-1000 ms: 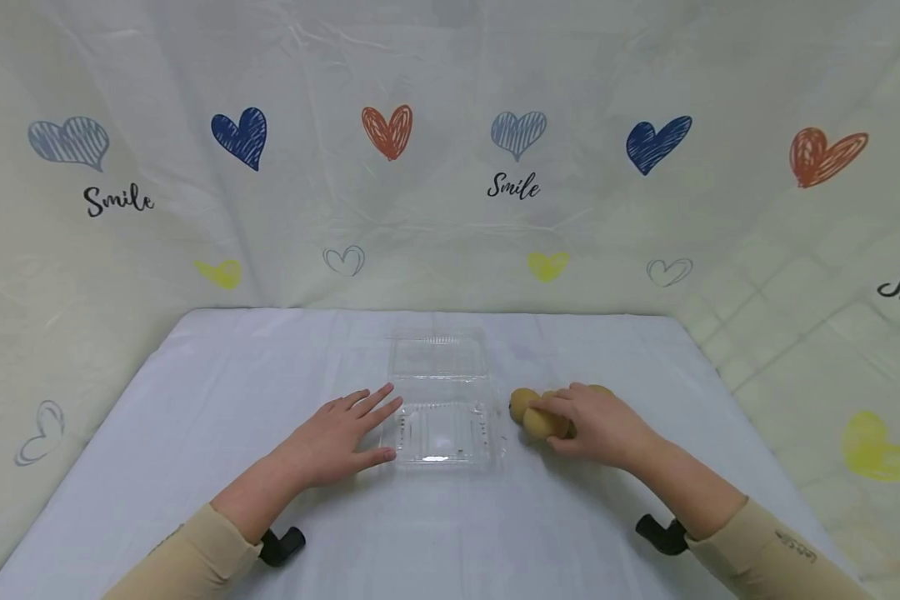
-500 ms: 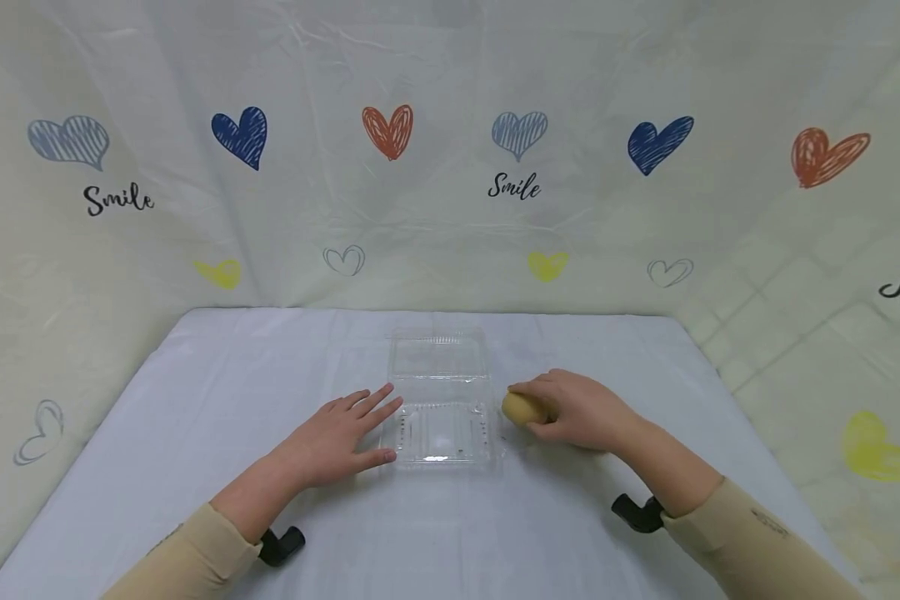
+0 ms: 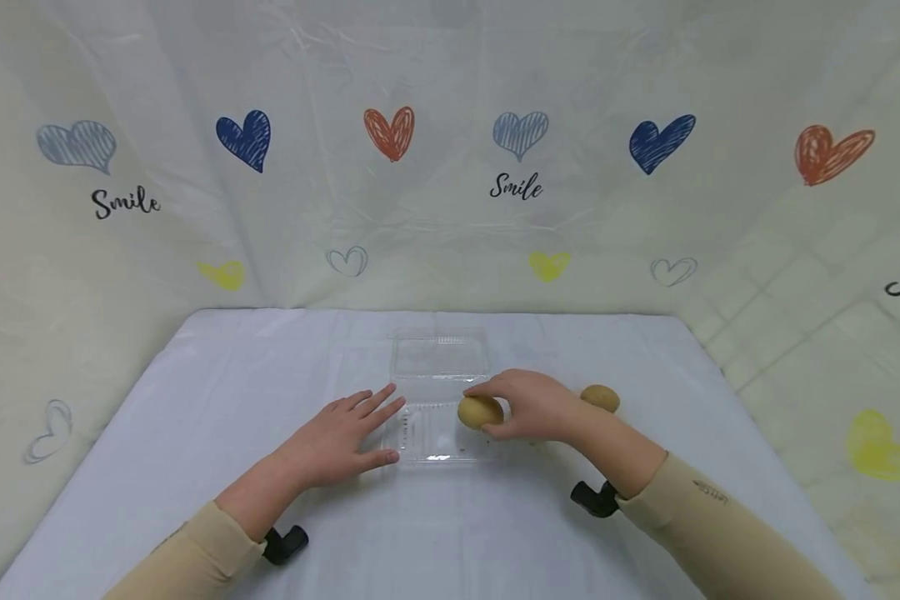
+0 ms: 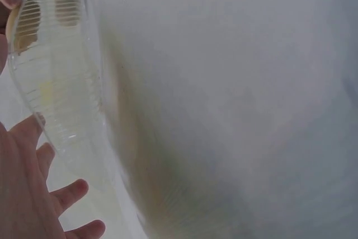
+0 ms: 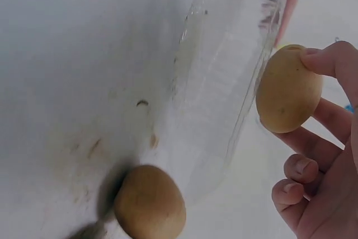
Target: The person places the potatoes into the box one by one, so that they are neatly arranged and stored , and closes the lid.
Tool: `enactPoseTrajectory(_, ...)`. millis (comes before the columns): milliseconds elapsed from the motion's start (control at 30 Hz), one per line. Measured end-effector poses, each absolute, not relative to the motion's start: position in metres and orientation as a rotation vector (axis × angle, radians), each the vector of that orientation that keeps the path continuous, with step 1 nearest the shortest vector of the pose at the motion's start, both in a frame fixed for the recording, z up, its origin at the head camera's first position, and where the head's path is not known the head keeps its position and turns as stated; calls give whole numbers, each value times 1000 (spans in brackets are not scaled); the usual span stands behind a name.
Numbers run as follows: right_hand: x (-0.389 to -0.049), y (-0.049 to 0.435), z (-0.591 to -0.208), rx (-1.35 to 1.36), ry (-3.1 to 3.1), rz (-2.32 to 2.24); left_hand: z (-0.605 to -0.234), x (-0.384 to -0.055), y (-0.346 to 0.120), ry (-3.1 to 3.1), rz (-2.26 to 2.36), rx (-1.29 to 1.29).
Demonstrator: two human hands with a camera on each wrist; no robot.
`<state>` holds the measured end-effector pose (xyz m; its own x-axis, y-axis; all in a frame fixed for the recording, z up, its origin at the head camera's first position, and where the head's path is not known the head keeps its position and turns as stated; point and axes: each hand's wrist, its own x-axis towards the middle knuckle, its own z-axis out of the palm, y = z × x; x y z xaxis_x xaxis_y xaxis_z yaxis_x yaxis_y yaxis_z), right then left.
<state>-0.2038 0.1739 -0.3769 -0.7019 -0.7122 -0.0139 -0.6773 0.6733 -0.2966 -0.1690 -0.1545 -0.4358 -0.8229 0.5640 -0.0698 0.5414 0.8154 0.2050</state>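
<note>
A round tan potato (image 3: 480, 412) is pinched between the thumb and fingers of my right hand (image 3: 536, 406), over the right part of a clear plastic clamshell container (image 3: 437, 450). In the right wrist view the held potato (image 5: 289, 89) is level with the container's rim. The container lies unfolded, its lid (image 3: 440, 354) toward the back. My left hand (image 3: 337, 439) has its fingers spread, with the fingertips at the container's left edge. Another potato (image 3: 600, 397) lies on the table beyond my right wrist. Whatever lies directly under the right hand is hidden in the head view.
A white cloth covers the table (image 3: 420, 533). Bits of brown dirt (image 5: 95, 146) mark it near a loose potato (image 5: 150, 202) in the right wrist view. A curtain (image 3: 450, 208) printed with hearts hangs behind.
My right hand has lifted a potato from the group on the right and carried it left over the container. The left hand has stayed in place.
</note>
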Motion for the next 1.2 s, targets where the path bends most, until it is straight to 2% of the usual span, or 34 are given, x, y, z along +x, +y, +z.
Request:
enactPoseTrajectory(300,-219,146,-397,-1111,2636,-328,-436,-170,-154,2867,258,882)
enactPoseTrajectory(633,-221,130,-410,-1024,2605,-215,-435,-168,-152,2863,266,867)
enactPoseTrajectory(900,-220,134,-404,-1109,2661,-134,-434,-167,-152,2876,284,890)
enactPoseTrajectory(1200,-220,137,-397,-1077,2656,-174,-435,-168,-150,2877,275,883)
